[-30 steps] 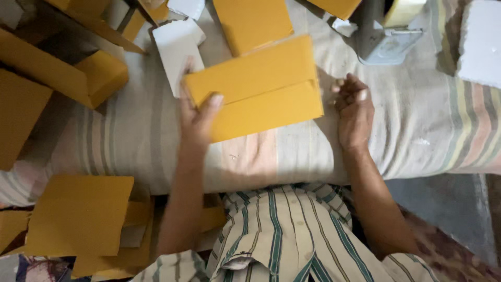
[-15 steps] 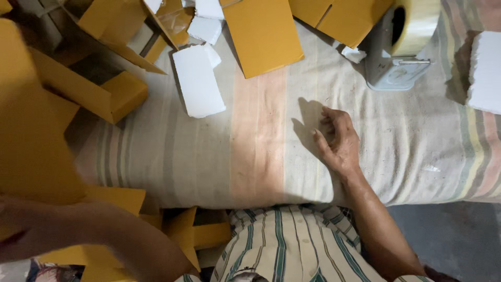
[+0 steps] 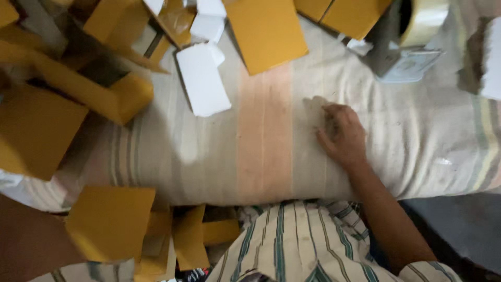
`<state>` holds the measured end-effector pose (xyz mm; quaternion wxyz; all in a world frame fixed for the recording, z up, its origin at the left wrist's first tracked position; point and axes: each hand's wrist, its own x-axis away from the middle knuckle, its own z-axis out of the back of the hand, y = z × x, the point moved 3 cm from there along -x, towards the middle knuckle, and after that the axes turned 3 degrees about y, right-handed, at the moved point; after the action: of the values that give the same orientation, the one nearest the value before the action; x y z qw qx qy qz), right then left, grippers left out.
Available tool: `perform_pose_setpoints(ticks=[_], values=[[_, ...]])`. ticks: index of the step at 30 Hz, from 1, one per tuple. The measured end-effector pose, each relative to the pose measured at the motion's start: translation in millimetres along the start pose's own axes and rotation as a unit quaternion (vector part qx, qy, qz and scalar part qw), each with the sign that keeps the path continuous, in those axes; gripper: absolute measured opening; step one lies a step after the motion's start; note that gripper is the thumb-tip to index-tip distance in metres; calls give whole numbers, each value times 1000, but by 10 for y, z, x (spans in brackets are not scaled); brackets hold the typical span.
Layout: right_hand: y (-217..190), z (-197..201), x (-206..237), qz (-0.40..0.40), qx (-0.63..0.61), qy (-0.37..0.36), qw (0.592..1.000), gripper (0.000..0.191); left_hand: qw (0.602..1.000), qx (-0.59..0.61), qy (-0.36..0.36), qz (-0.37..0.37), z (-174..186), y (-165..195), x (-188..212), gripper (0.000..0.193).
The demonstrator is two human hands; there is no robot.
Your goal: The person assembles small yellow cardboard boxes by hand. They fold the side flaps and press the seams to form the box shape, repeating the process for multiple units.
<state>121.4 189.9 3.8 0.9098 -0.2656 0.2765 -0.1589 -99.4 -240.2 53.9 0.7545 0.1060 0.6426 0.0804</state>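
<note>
Yellow card sheets [image 3: 109, 222] lie stacked at the lower left, just off the near edge of the striped cloth [image 3: 261, 141], and that is where the left forearm [image 3: 28, 245] is. The arm is cut off at the frame's corner and blurred; the left hand itself is out of view, so I cannot tell whether it holds anything. The top sheet is flat, plain mustard yellow, with more yellow pieces poking out under and beside it (how many, hard to say).

Right hand [image 3: 342, 136] rests palm down on the cloth, fingers loosely curled, gripping nothing, well apart from any card. A shadow just beside its fingertips blurs them.

At the far edge, a larger yellow sheet [image 3: 266, 34] lies flat, its top cut off by the frame. A white box [image 3: 203, 86] sits just left of it, tilted. A folded yellow carton [image 3: 78, 89] crowds the left side. At the upper right stands a tape dispenser [image 3: 404, 42], its roll partly cropped.

Open room: the middle band of cloth, between the white box and the right hand, lies bare down to the near edge, where a striped shirt [image 3: 308, 245] begins.
</note>
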Motion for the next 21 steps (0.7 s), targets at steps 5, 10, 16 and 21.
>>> perform_pose_setpoints(ticks=[5,10,16,21], values=[[28,17,36,-21,-15,36,999,50,979,202,22,-4,-387,682,98,94],[-9,34,47,4,-13,42,999,49,811,482,-330,42,-968,2204,447,100],[-7,30,27,21,-9,63,998,44,792,199,-558,147,-1364,3126,1464,115],[82,0,82,-32,-51,53,997,43,636,457,-559,272,-1105,3041,1326,31]])
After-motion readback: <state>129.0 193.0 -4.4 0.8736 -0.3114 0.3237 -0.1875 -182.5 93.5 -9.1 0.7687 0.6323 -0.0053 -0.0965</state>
